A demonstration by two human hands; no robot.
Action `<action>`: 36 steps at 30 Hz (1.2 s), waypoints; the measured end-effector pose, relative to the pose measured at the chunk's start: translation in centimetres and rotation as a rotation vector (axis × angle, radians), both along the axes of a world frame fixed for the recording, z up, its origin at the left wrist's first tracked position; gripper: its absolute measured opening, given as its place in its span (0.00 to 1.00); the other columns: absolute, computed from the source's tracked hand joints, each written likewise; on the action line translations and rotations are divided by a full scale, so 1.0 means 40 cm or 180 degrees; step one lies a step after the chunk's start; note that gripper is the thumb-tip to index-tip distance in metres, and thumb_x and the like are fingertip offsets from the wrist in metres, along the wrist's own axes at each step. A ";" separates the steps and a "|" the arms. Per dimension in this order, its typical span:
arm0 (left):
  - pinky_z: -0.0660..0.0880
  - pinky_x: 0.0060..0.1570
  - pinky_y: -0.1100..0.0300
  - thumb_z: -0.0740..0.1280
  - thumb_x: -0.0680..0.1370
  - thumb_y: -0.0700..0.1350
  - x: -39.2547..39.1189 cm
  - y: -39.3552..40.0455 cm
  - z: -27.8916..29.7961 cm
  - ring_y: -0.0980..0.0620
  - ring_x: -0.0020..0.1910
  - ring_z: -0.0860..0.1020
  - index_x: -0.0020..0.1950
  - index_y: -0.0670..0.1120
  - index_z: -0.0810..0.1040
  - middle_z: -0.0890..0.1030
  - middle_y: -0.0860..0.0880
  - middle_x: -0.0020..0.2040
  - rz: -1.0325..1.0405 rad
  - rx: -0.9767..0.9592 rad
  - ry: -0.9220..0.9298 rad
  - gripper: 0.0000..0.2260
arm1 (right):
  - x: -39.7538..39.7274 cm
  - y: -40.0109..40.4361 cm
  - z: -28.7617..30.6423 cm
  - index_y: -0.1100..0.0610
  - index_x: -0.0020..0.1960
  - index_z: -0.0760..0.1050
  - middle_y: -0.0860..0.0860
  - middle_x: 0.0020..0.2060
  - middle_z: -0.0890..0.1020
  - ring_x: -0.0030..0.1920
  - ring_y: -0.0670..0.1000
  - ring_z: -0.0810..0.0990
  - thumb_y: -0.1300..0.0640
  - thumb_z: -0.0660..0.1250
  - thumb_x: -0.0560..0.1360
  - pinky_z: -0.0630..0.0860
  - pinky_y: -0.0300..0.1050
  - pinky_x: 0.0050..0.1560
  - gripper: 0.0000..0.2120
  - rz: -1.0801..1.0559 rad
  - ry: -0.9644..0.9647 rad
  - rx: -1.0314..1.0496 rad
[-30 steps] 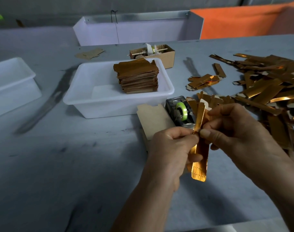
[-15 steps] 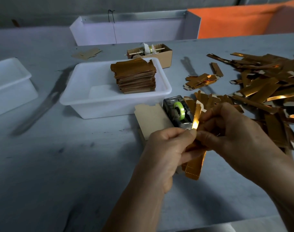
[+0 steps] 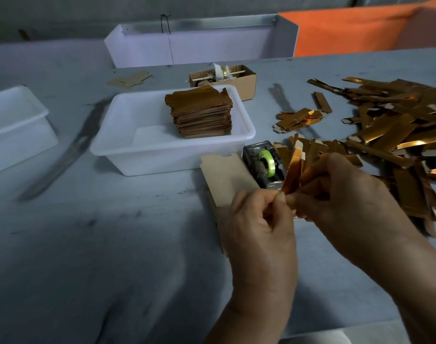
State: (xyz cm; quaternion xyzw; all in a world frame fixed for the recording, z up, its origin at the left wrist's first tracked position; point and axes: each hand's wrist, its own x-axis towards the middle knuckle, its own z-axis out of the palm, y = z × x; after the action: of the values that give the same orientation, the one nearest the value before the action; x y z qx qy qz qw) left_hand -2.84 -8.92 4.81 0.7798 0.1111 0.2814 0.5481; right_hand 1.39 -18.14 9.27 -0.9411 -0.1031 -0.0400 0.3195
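My left hand (image 3: 260, 224) and my right hand (image 3: 340, 194) meet above the grey table (image 3: 112, 244), both pinching one gold foil card strip (image 3: 292, 170) that stands nearly upright between them. Its lower end is hidden behind my fingers. Just behind the strip sits a tape dispenser (image 3: 264, 165) with a green roll. A large heap of loose gold strips (image 3: 398, 135) spreads to the right. A neat stack of finished gold pieces (image 3: 202, 112) sits in a white tub (image 3: 127, 150).
A plain brown card piece (image 3: 224, 180) lies on a small box left of the dispenser. A second white tub (image 3: 16, 125) stands at the far left. An open cardboard box (image 3: 226, 78) with tape and sticks is behind the tub. A white bin (image 3: 199, 43) and an orange panel (image 3: 360, 28) line the back.
Both hands have folded the strip upward: the long lower end that hung below my fingers is now out of sight, and the hands have closed together slightly higher.
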 end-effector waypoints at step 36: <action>0.70 0.35 0.58 0.64 0.74 0.64 0.066 0.204 -0.029 0.52 0.41 0.76 0.46 0.47 0.72 0.77 0.52 0.42 0.0431 0.0882 0.1681 0.19 | 0.202 -0.130 -0.026 0.54 0.64 0.70 0.53 0.57 0.78 0.55 0.56 0.78 0.53 0.62 0.78 0.76 0.56 0.53 0.16 -0.0882 0.0732 0.1096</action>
State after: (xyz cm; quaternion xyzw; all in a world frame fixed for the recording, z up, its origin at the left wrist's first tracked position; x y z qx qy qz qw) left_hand -0.20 -0.75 3.67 0.8841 0.2620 0.1173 0.3687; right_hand 9.45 -23.32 8.22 -0.8763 0.0723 0.0070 0.4762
